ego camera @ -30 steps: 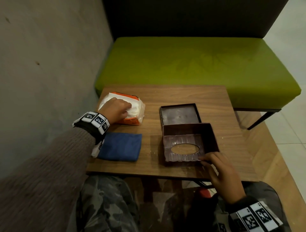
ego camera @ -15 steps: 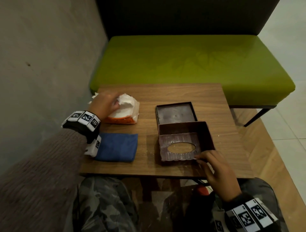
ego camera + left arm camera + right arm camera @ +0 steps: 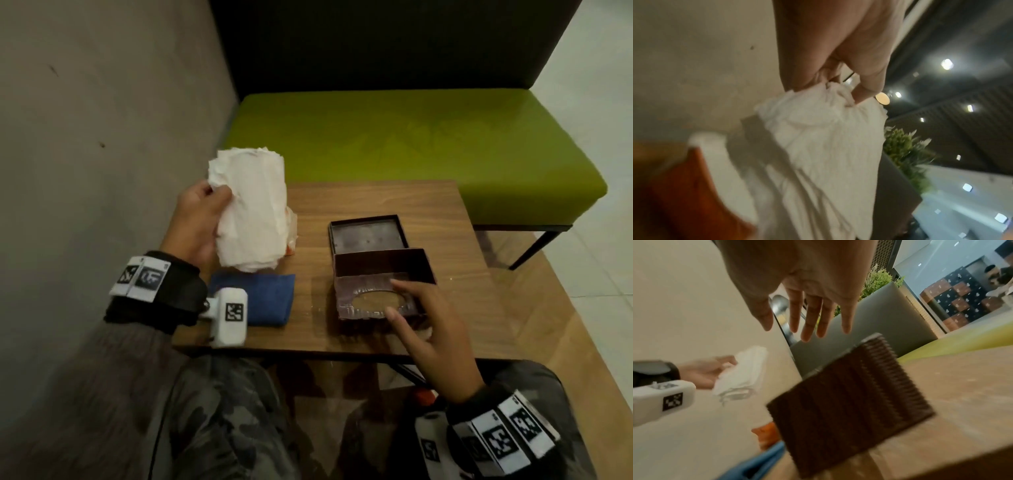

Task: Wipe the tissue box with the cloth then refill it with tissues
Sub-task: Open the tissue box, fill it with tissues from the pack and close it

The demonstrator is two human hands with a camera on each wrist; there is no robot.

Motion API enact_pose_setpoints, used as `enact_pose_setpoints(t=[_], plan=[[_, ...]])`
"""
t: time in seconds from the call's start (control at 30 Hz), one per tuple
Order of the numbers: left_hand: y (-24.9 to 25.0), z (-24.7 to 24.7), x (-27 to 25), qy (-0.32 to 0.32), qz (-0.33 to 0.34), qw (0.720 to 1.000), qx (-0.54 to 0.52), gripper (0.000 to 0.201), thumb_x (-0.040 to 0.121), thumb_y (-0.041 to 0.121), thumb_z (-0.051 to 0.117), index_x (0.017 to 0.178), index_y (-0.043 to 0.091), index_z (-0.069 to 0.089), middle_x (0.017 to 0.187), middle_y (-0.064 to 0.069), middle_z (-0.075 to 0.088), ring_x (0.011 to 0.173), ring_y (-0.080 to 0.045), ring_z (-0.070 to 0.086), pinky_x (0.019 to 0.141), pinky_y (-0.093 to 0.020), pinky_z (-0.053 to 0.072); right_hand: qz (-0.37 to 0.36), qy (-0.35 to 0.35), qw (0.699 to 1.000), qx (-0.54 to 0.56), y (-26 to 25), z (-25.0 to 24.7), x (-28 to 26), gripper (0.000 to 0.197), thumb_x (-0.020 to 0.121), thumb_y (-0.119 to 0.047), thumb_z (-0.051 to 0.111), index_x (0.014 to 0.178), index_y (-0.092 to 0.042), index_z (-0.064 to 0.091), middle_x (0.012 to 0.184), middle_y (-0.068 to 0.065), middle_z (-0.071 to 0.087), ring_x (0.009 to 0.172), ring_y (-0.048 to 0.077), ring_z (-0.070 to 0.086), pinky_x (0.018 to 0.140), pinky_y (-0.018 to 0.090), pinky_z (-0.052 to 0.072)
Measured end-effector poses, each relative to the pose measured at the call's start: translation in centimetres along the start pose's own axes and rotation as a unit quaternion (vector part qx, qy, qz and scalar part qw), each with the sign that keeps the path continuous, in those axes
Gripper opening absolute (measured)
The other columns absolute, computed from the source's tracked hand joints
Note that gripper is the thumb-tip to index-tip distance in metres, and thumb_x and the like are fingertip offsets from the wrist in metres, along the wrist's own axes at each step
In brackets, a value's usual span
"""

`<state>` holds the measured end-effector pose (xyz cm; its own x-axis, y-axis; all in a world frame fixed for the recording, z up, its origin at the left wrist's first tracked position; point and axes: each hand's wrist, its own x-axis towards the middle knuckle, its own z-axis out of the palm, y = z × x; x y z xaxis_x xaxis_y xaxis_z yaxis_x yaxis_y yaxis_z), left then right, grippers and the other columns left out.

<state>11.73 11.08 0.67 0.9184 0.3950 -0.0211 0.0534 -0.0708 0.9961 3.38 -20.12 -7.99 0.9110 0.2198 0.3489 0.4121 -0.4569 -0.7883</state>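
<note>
Gripping a thick stack of white tissues (image 3: 251, 210) above the table's far-left corner, the left hand (image 3: 200, 222) holds it upright in the head view, thumb curled over one long edge. Behind the stack, the orange pack (image 3: 291, 240) peeks out on the table (image 3: 376, 198). The blue cloth (image 3: 270, 298) lies folded near the left end of the near edge. The brown box (image 3: 382, 279) sits upside down toward the near-right part of the table, its oval slot facing the wood, with its base (image 3: 366, 234) just behind it. The right hand (image 3: 431, 329) hovers over the box's near-right corner, fingers spread and relaxed, holding nothing; whether it touches the box is unclear.

From the left wrist, the fingers (image 3: 869, 78) pinch the tissues (image 3: 824, 146) at their top, the sheets hanging down past the blurred orange pack (image 3: 694, 194).

From the right wrist, the hand (image 3: 807, 296) is open, fingers straight above the ribbed wall of the box (image 3: 849, 394). To the left, the other hand (image 3: 705, 371) clutches the tissues (image 3: 742, 374).
</note>
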Motion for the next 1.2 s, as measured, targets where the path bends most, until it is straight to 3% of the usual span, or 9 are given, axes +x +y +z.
enact_pose_setpoints(t=[0.1, 0.17, 0.27, 0.33, 0.53, 0.67, 0.8, 1.03, 1.2], plan=[[-0.4, 3.3, -5.9, -0.077, -0.074, 0.992, -0.073, 0.026, 0.092, -0.004, 0.037, 0.078, 0.010, 0.054, 0.051, 0.011, 0.063, 0.049, 0.002, 0.058, 0.049, -0.014, 0.048, 0.093, 0.002, 0.987, 0.130, -3.4, 0.3, 0.8, 0.047, 0.086, -0.053, 0.058, 0.124, -0.026, 0.055, 0.115, -0.012, 0.062, 0.107, 0.000, 0.059, 0.088, 0.021, 0.051], [-1.2, 5.0, -9.3, -0.124, -0.113, 0.981, -0.095, 0.029, 0.092, -0.004, 0.036, 0.071, 0.009, 0.050, 0.049, 0.009, 0.060, 0.049, 0.001, 0.056, 0.049, -0.013, 0.045, 0.210, -0.043, 0.951, 0.223, -4.6, 0.8, 1.3, 0.061, 0.080, -0.062, 0.060, 0.128, -0.025, 0.052, 0.121, -0.005, 0.062, 0.110, 0.004, 0.060, 0.092, 0.026, 0.051], [-3.0, 7.0, -13.1, -0.172, -0.176, 0.963, -0.109, 0.017, 0.090, 0.000, 0.040, 0.090, -0.001, 0.057, 0.081, -0.012, 0.066, 0.077, -0.016, 0.062, 0.074, -0.029, 0.050, 0.322, -0.119, 0.864, 0.368, -5.1, 0.9, 1.0, 0.066, 0.076, -0.064, 0.062, 0.128, -0.025, 0.054, 0.126, 0.001, 0.063, 0.115, 0.018, 0.061, 0.098, 0.041, 0.049], [-3.6, 7.8, -15.0, -0.170, -0.215, 0.956, -0.109, 0.028, 0.087, 0.006, 0.043, 0.108, -0.007, 0.055, 0.110, -0.027, 0.061, 0.101, -0.030, 0.059, 0.095, -0.046, 0.046, 0.331, -0.123, 0.840, 0.413, -5.3, 0.4, 0.0, 0.053, 0.084, -0.049, 0.060, 0.127, -0.019, 0.057, 0.122, 0.004, 0.067, 0.112, 0.021, 0.064, 0.098, 0.042, 0.049], [-3.7, 8.5, -18.5, -0.226, -0.196, 0.946, -0.128, 0.030, 0.095, 0.023, 0.033, 0.111, 0.019, 0.059, 0.105, -0.001, 0.070, 0.093, -0.011, 0.067, 0.075, -0.026, 0.051, 0.345, -0.067, 0.874, 0.336, -5.1, 0.4, -2.7, 0.026, 0.096, -0.030, 0.054, 0.121, -0.025, 0.054, 0.119, 0.003, 0.065, 0.107, 0.021, 0.064, 0.093, 0.041, 0.052], [-4.3, 8.5, -19.4, -0.287, -0.163, 0.943, -0.051, 0.045, 0.085, 0.052, 0.051, 0.126, 0.033, 0.047, 0.124, 0.004, 0.061, 0.111, -0.012, 0.060, 0.096, -0.036, 0.047, 0.319, -0.052, 0.900, 0.291, -5.3, 0.2, -3.2, 0.030, 0.098, -0.029, 0.049, 0.127, -0.023, 0.040, 0.125, 0.004, 0.058, 0.109, 0.018, 0.060, 0.088, 0.033, 0.052], [-4.5, 8.3, -19.8, -0.291, -0.196, 0.920, -0.174, 0.066, 0.077, 0.064, 0.040, 0.130, 0.027, 0.047, 0.127, -0.002, 0.060, 0.117, -0.019, 0.058, 0.099, -0.041, 0.046, 0.328, -0.053, 0.896, 0.293, -5.4, 0.1, -3.4, 0.029, 0.098, -0.031, 0.048, 0.126, -0.028, 0.040, 0.124, 0.003, 0.058, 0.107, 0.019, 0.060, 0.093, 0.041, 0.051], [-5.6, 7.6, -20.4, -0.240, -0.155, 0.954, -0.093, 0.038, 0.084, 0.021, 0.065, 0.120, 0.021, 0.054, 0.117, -0.003, 0.066, 0.104, -0.015, 0.065, 0.088, -0.031, 0.053, 0.344, -0.055, 0.863, 0.365, -5.4, -0.2, -4.0, 0.038, 0.098, -0.031, 0.047, 0.135, -0.021, 0.044, 0.125, 0.007, 0.061, 0.109, 0.024, 0.063, 0.093, 0.046, 0.053], [-5.5, 8.2, -20.9, -0.254, -0.153, 0.946, -0.132, 0.041, 0.076, 0.019, 0.070, 0.115, 0.020, 0.057, 0.110, -0.004, 0.069, 0.102, -0.018, 0.066, 0.086, -0.034, 0.054, 0.344, -0.078, 0.851, 0.389, -5.9, 0.5, -4.4, 0.041, 0.097, -0.040, 0.047, 0.131, -0.019, 0.051, 0.121, 0.010, 0.066, 0.107, 0.027, 0.066, 0.093, 0.047, 0.053]])
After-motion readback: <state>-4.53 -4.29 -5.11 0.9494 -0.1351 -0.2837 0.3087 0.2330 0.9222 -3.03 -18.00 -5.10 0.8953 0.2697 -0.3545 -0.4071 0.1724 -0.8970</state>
